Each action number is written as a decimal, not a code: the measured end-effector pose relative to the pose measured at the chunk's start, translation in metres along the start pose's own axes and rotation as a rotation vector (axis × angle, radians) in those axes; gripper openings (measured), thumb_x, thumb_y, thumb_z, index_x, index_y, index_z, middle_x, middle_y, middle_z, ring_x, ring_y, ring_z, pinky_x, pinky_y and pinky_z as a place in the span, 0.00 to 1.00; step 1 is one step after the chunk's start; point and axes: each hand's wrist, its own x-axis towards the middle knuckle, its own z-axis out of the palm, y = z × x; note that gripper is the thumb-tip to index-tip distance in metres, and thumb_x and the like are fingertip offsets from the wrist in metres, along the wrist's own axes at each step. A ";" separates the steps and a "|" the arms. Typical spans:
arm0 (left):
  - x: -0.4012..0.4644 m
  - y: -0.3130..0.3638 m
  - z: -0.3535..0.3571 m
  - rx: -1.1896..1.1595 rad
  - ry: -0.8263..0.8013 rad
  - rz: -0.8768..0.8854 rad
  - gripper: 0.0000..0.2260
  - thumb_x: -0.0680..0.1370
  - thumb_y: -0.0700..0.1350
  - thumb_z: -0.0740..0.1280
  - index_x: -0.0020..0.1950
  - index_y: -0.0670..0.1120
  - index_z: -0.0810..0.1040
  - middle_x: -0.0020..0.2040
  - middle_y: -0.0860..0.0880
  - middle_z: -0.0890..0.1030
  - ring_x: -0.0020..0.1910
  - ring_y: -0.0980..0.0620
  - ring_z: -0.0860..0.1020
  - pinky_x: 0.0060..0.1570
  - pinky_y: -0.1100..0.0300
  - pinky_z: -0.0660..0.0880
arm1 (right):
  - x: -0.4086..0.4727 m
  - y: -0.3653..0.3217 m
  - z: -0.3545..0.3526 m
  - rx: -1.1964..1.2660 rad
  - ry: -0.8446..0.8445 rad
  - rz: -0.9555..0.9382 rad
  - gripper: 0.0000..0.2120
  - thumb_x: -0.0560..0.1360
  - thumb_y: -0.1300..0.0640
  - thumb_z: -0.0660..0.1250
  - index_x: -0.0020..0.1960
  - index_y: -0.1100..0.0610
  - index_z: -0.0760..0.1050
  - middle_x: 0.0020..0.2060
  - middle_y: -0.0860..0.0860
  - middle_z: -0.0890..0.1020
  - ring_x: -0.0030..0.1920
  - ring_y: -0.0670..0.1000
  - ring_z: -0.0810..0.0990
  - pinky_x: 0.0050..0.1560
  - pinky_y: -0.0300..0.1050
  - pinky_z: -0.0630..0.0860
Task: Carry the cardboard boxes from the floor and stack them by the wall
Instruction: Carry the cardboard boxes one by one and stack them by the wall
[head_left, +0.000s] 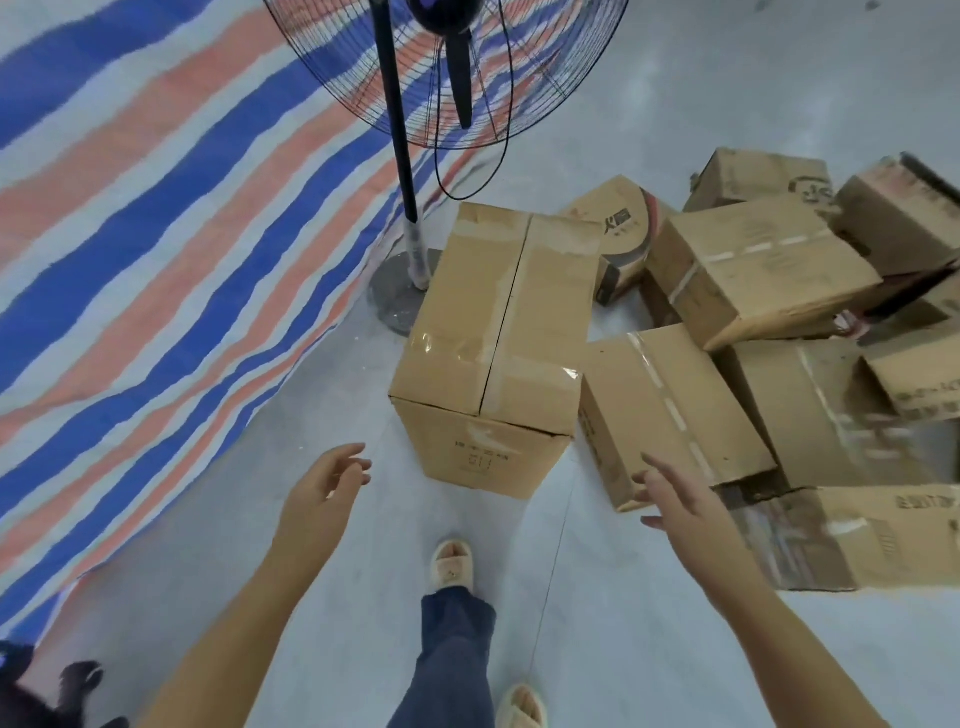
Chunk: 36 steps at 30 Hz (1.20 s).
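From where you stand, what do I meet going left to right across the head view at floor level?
Striped tarp → fan base → upright taped box → jumbled pile of boxes.

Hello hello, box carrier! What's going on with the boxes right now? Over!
Left hand and right hand open, no grip. Big box upright on floor, untouched. Fan stand close behind it; box pile on right.

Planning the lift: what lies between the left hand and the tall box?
Only bare grey floor, in the head view, between left hand and tall box.
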 end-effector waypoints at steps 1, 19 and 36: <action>0.028 -0.003 0.007 -0.018 -0.017 -0.028 0.10 0.82 0.43 0.58 0.61 0.51 0.74 0.54 0.50 0.79 0.55 0.51 0.79 0.58 0.53 0.74 | 0.021 0.003 0.010 -0.009 -0.004 0.031 0.15 0.80 0.52 0.59 0.67 0.50 0.72 0.50 0.42 0.79 0.50 0.41 0.78 0.48 0.40 0.76; 0.283 -0.095 0.115 -0.255 -0.169 -0.549 0.15 0.81 0.49 0.60 0.68 0.54 0.68 0.58 0.58 0.75 0.54 0.62 0.73 0.62 0.54 0.69 | 0.237 0.096 0.144 0.185 0.210 0.626 0.20 0.80 0.50 0.58 0.71 0.53 0.65 0.57 0.48 0.74 0.56 0.51 0.74 0.56 0.50 0.75; 0.320 0.049 0.067 -0.046 -0.277 -0.541 0.30 0.67 0.75 0.60 0.62 0.59 0.63 0.56 0.57 0.69 0.54 0.51 0.70 0.42 0.56 0.72 | 0.263 -0.067 0.082 0.252 0.377 0.550 0.23 0.75 0.36 0.62 0.64 0.48 0.70 0.61 0.49 0.74 0.59 0.54 0.71 0.61 0.56 0.69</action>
